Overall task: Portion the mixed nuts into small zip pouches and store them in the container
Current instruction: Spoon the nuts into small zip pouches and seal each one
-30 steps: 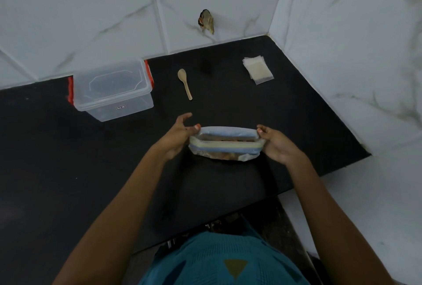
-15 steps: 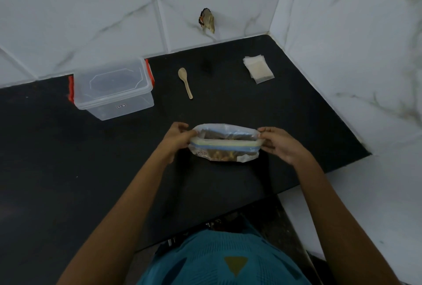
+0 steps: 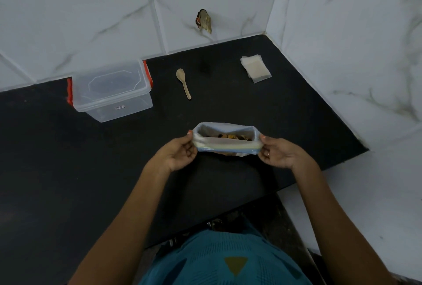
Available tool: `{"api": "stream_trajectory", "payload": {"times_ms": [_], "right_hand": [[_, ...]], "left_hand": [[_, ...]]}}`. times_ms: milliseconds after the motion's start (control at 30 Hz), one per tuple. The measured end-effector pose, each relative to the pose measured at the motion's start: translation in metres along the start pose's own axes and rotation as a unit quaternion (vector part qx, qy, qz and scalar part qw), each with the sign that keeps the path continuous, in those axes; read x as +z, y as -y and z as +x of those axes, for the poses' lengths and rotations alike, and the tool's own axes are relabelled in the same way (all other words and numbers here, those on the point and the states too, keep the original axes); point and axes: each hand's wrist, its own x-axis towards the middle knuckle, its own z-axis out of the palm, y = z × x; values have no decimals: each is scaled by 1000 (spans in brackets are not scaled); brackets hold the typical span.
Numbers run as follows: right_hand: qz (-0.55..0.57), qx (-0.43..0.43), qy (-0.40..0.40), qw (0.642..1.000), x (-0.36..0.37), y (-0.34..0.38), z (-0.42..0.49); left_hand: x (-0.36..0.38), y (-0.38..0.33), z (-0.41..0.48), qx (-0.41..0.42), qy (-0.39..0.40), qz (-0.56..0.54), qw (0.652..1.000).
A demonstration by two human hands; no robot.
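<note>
A large zip bag of mixed nuts [image 3: 226, 145] stands on the black counter [image 3: 57, 159] with its mouth pulled open, and brown nuts show inside. My left hand [image 3: 177, 154] pinches the bag's left top corner. My right hand [image 3: 277, 153] pinches its right top corner. A small stack of clear zip pouches [image 3: 255, 68] lies at the back right. A wooden spoon [image 3: 183, 82] lies behind the bag. The clear lidded container [image 3: 112, 92] with red clips stands at the back left, lid on.
White marble-tiled walls close the counter at the back and right. A small dark hole with something in it [image 3: 204, 20] marks the back wall. The counter's front edge runs just before my teal shirt [image 3: 228, 259].
The bag's mouth was nearly flat and sealed-looking a second ago; now it is spread wide open. Both hands shifted slightly apart along the top edge.
</note>
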Motion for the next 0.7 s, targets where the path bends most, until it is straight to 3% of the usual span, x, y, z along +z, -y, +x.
{"api": "stream_trajectory", "payload": {"times_ms": [100,200,367,500,700], "right_hand": [[94,-19,26,995,0,-5,0],[119,-22,24,992,2,-5,-2],[48,-24,-24,998,10,-5,-5],[-43,-75,-68,994,15,-6,-5],[-83,-93,-78,989,11,-7,-9]], "left_hand": [[-1,5,-2,4,18,-66,998],[-3,7,-2,8,30,-46,998],[5,8,-2,35,-28,57,997],[11,9,-3,68,-48,115,990],[7,8,-3,48,20,10,999]]}}
